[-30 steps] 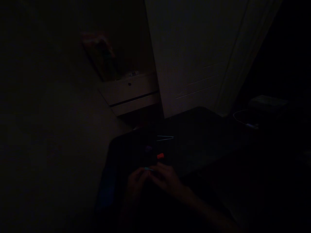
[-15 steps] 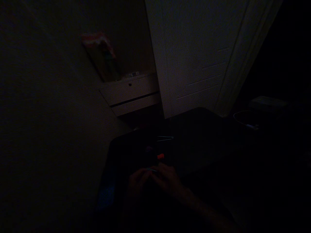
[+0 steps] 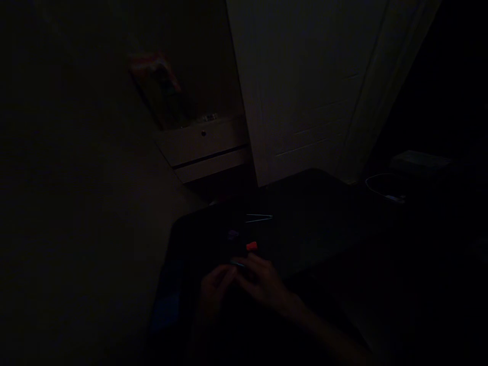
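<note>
left hand: the person's bare left hand (image 3: 214,288), fingertips drawn in at a small, thin, pale bluish piece (image 3: 238,264); grip too dark to tell.
right hand: the bare right hand (image 3: 263,279), close beside the left, fingers curled at the same piece.
pale piece: between the two hands, above the dark table (image 3: 312,218).
beyond them: a small bright orange-red lump (image 3: 251,246), a dim purple lump (image 3: 233,234) and a thin v-shaped metallic tool (image 3: 260,218).

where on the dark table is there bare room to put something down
The dark table looks bare, as far as the gloom shows, between the V-shaped thing and the white cable. It is crowded where the left hand and right hand meet at a thin pale piece, with the orange piece and purple piece just beyond.
</note>
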Demonstrator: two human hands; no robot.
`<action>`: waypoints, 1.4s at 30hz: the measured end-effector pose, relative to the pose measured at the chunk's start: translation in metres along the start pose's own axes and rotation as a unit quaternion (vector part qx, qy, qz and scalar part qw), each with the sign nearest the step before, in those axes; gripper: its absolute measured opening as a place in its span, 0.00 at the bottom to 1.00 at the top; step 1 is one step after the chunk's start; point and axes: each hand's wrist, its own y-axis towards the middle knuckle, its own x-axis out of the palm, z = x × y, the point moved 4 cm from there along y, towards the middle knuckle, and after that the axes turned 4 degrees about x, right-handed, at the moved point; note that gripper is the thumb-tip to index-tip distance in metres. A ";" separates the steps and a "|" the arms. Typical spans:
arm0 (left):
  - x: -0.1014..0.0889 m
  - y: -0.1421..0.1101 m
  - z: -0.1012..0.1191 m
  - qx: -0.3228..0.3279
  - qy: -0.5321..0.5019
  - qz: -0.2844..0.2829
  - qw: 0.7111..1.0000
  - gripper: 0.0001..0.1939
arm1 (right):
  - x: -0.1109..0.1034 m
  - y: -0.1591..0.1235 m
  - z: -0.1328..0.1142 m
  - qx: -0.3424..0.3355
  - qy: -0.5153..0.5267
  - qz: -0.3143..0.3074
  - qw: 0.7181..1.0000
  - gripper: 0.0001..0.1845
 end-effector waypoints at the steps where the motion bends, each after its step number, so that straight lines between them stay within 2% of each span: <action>1: -0.001 0.000 -0.001 0.002 0.001 0.003 1.000 0.17 | 0.000 0.000 0.000 0.002 -0.003 -0.007 1.000 0.17; 5: 0.001 -0.004 -0.003 0.024 0.033 -0.001 0.999 0.16 | -0.002 0.000 0.000 0.015 -0.002 -0.001 1.000 0.14; 7: 0.000 -0.008 0.001 0.063 0.067 0.040 0.995 0.16 | -0.003 0.000 0.001 0.032 0.004 0.018 0.999 0.14; 8: -0.002 -0.011 0.005 0.099 0.093 0.087 0.987 0.15 | -0.003 0.000 0.001 0.040 0.009 0.026 0.999 0.14; 9: -0.006 -0.014 0.011 0.140 0.123 0.149 0.971 0.15 | -0.003 0.000 0.001 0.046 0.013 0.032 0.998 0.14; 10: -0.008 -0.017 0.019 0.198 0.175 0.201 0.943 0.15 | -0.004 0.000 0.001 0.049 0.016 0.036 0.998 0.14; 11: -0.009 -0.020 0.028 0.258 0.233 0.237 0.907 0.14 | -0.004 0.000 0.000 0.050 0.019 0.036 0.998 0.15; 12: -0.011 -0.021 0.034 0.287 0.287 0.261 0.876 0.15 | -0.004 0.000 0.000 0.049 0.021 0.035 0.998 0.15; 14: -0.017 -0.018 0.039 0.289 0.382 0.295 0.827 0.21 | -0.004 0.000 -0.001 0.048 0.018 0.034 0.998 0.15; 16: -0.026 -0.011 0.034 0.250 0.448 0.298 0.805 0.27 | -0.005 0.000 -0.002 0.048 0.013 0.033 0.998 0.15; 19: -0.036 -0.003 0.021 0.227 0.464 0.280 0.809 0.32 | -0.005 0.000 -0.001 0.052 0.017 0.027 0.998 0.14; 21: -0.036 -0.003 0.018 0.229 0.459 0.280 0.811 0.34 | -0.004 0.000 -0.002 0.048 0.019 0.026 0.998 0.13; 24: -0.027 -0.012 0.026 0.259 0.436 0.320 0.800 0.30 | -0.005 0.000 -0.002 0.047 0.022 0.036 0.998 0.12; 26: -0.018 -0.015 0.032 0.268 0.402 0.311 0.819 0.24 | -0.005 -0.001 -0.002 0.048 0.023 0.036 0.998 0.12; 28: -0.010 -0.015 0.034 0.257 0.346 0.273 0.860 0.19 | -0.004 -0.001 -0.001 0.046 0.022 0.037 0.998 0.12; 31: -0.003 -0.009 0.026 0.183 0.233 0.192 0.936 0.17 | -0.004 0.000 0.003 0.047 0.030 0.049 0.997 0.14; 33: 0.000 -0.006 0.019 0.135 0.163 0.134 0.968 0.17 | -0.004 0.001 0.005 0.053 0.041 0.049 0.997 0.16; 37: 0.001 -0.006 0.010 0.074 0.081 0.059 0.992 0.20 | -0.001 0.003 0.006 0.073 0.062 0.035 0.995 0.19; 42: 0.000 -0.006 -0.001 0.027 -0.029 0.047 0.998 0.21 | -0.001 0.004 0.005 0.084 0.082 0.011 0.993 0.22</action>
